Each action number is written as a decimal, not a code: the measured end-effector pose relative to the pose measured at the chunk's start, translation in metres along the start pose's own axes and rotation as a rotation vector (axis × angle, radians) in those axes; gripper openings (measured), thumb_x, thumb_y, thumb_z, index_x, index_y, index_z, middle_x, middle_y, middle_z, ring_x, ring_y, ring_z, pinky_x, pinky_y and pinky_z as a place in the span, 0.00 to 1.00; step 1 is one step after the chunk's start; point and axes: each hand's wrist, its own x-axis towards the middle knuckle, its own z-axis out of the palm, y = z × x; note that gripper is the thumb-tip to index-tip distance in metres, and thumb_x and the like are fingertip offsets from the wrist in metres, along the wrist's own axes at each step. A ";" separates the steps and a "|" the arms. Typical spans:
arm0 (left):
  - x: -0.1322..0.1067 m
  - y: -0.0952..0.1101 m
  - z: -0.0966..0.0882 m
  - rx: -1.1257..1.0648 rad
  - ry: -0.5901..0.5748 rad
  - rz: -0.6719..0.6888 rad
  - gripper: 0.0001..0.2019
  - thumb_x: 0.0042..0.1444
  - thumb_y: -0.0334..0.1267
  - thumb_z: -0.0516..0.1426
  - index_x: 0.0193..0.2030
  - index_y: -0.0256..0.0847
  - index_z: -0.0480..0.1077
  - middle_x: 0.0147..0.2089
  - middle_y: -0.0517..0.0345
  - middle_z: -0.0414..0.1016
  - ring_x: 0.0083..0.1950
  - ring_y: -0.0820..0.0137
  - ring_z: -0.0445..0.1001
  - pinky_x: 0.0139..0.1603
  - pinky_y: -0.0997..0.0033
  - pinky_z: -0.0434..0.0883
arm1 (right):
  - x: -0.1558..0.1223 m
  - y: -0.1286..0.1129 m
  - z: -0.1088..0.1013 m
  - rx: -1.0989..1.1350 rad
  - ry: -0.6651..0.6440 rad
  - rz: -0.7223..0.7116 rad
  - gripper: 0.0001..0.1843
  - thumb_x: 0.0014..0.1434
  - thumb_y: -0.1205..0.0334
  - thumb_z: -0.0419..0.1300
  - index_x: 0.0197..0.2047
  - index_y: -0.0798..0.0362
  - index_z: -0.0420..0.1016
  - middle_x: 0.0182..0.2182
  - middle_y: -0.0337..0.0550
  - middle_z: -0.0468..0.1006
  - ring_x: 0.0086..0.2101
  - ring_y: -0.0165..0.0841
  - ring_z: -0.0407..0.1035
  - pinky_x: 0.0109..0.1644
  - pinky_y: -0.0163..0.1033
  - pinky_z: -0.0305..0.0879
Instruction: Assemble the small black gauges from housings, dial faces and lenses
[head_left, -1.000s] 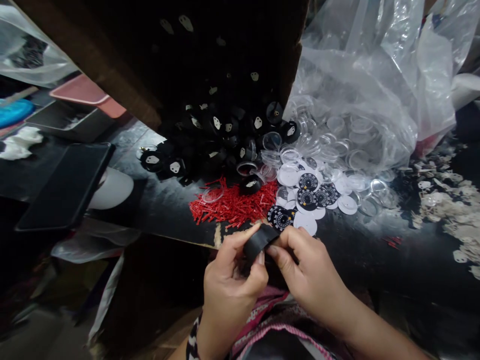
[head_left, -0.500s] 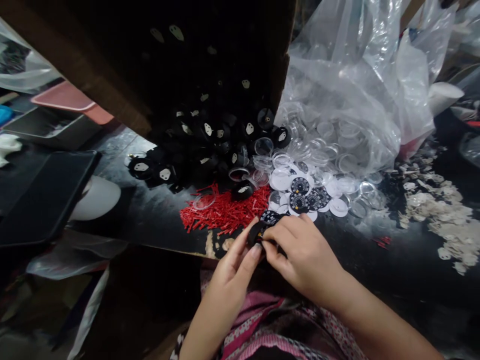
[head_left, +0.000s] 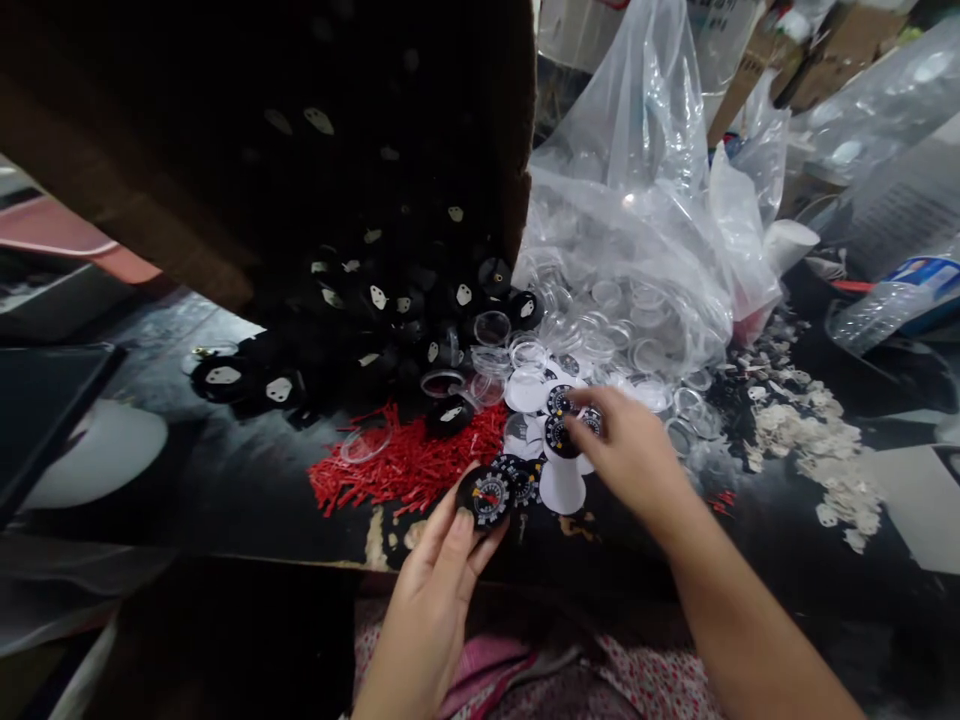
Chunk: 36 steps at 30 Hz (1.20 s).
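Observation:
My left hand holds a small round black gauge, its printed dial face up with a red pointer across the middle. Loose black dial discs lie just beyond the gauge. Over a pile of white-backed dial discs reaches my right hand, its thumb and fingertips apart and close to two black faces; it covers part of the pile. A heap of red pointers spreads to the left of the discs, with a black housing on its far edge.
A cardboard box lies open at the back, with black housings spilling out. Clear plastic covers spill from a plastic bag. Pale flat plates are heaped at right. A bottle lies beyond them.
My right hand has left the gauge and moved to the dial discs. The gauge in my left hand now faces up, showing its red pointer. The view has shifted right.

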 end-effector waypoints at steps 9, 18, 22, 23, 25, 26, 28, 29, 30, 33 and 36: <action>0.002 0.002 0.002 -0.164 -0.087 -0.042 0.17 0.59 0.45 0.59 0.53 0.46 0.73 0.60 0.52 0.74 0.61 0.59 0.72 0.60 0.57 0.72 | 0.014 0.031 -0.011 -0.089 0.164 -0.021 0.16 0.63 0.68 0.53 0.52 0.57 0.74 0.43 0.51 0.77 0.42 0.40 0.72 0.48 0.46 0.67; 0.000 0.008 0.007 -0.107 -0.203 -0.039 0.14 0.59 0.44 0.59 0.51 0.50 0.75 0.56 0.55 0.77 0.57 0.61 0.75 0.57 0.61 0.74 | -0.049 -0.043 0.015 0.423 -0.143 -0.182 0.19 0.65 0.68 0.53 0.57 0.45 0.73 0.49 0.47 0.67 0.45 0.33 0.68 0.50 0.39 0.67; -0.002 0.004 0.001 0.168 -0.226 0.088 0.18 0.57 0.43 0.61 0.54 0.51 0.73 0.58 0.59 0.75 0.60 0.65 0.72 0.62 0.67 0.68 | -0.044 -0.043 0.017 0.420 -0.116 -0.147 0.12 0.68 0.58 0.52 0.46 0.49 0.75 0.42 0.44 0.71 0.42 0.33 0.69 0.46 0.37 0.64; -0.004 0.003 0.000 0.218 -0.239 0.107 0.18 0.57 0.44 0.61 0.54 0.50 0.73 0.58 0.59 0.76 0.59 0.66 0.73 0.61 0.69 0.68 | -0.043 -0.044 0.018 0.388 -0.087 -0.138 0.14 0.69 0.55 0.50 0.40 0.51 0.74 0.36 0.42 0.72 0.37 0.33 0.68 0.43 0.38 0.62; -0.006 0.003 0.001 0.285 -0.271 0.121 0.18 0.56 0.44 0.61 0.54 0.49 0.73 0.56 0.59 0.77 0.58 0.67 0.74 0.59 0.72 0.69 | -0.040 -0.046 0.022 0.293 -0.014 -0.139 0.20 0.70 0.53 0.46 0.29 0.52 0.66 0.25 0.37 0.68 0.27 0.31 0.63 0.37 0.38 0.57; -0.007 0.002 0.002 0.313 -0.282 0.131 0.18 0.56 0.44 0.61 0.54 0.49 0.73 0.56 0.59 0.77 0.57 0.67 0.75 0.59 0.72 0.70 | -0.039 -0.047 0.026 0.252 0.019 -0.152 0.21 0.70 0.55 0.44 0.26 0.51 0.61 0.22 0.35 0.65 0.24 0.30 0.60 0.35 0.38 0.54; -0.007 0.003 0.005 0.371 -0.287 0.161 0.17 0.57 0.43 0.60 0.54 0.48 0.73 0.55 0.59 0.78 0.55 0.67 0.76 0.57 0.73 0.71 | -0.038 -0.048 0.034 0.219 0.064 -0.184 0.21 0.70 0.60 0.42 0.24 0.51 0.56 0.20 0.34 0.61 0.22 0.29 0.56 0.35 0.38 0.51; -0.007 0.003 0.007 0.401 -0.285 0.178 0.17 0.58 0.43 0.60 0.54 0.48 0.73 0.55 0.59 0.78 0.55 0.67 0.76 0.56 0.73 0.71 | -0.038 -0.049 0.037 0.223 0.071 -0.197 0.20 0.70 0.61 0.42 0.24 0.50 0.55 0.20 0.34 0.61 0.22 0.29 0.55 0.35 0.38 0.50; -0.006 0.004 0.007 0.430 -0.283 0.192 0.17 0.58 0.43 0.60 0.54 0.48 0.73 0.54 0.60 0.79 0.54 0.67 0.77 0.56 0.73 0.71 | -0.039 -0.049 0.040 0.232 0.073 -0.205 0.20 0.69 0.62 0.42 0.24 0.50 0.55 0.20 0.34 0.61 0.22 0.29 0.55 0.36 0.38 0.50; -0.007 0.007 -0.007 0.534 -0.262 0.186 0.17 0.58 0.44 0.59 0.54 0.50 0.73 0.54 0.61 0.79 0.56 0.65 0.75 0.57 0.71 0.71 | -0.039 -0.046 0.042 0.275 -0.006 -0.230 0.20 0.70 0.60 0.43 0.25 0.51 0.59 0.21 0.34 0.65 0.24 0.29 0.58 0.38 0.39 0.51; -0.017 0.007 -0.057 0.679 -0.190 0.118 0.18 0.58 0.47 0.58 0.54 0.51 0.72 0.57 0.59 0.77 0.60 0.59 0.72 0.60 0.63 0.69 | -0.039 -0.039 0.034 0.401 -0.185 -0.258 0.15 0.69 0.56 0.49 0.33 0.51 0.69 0.28 0.34 0.74 0.30 0.30 0.67 0.41 0.37 0.53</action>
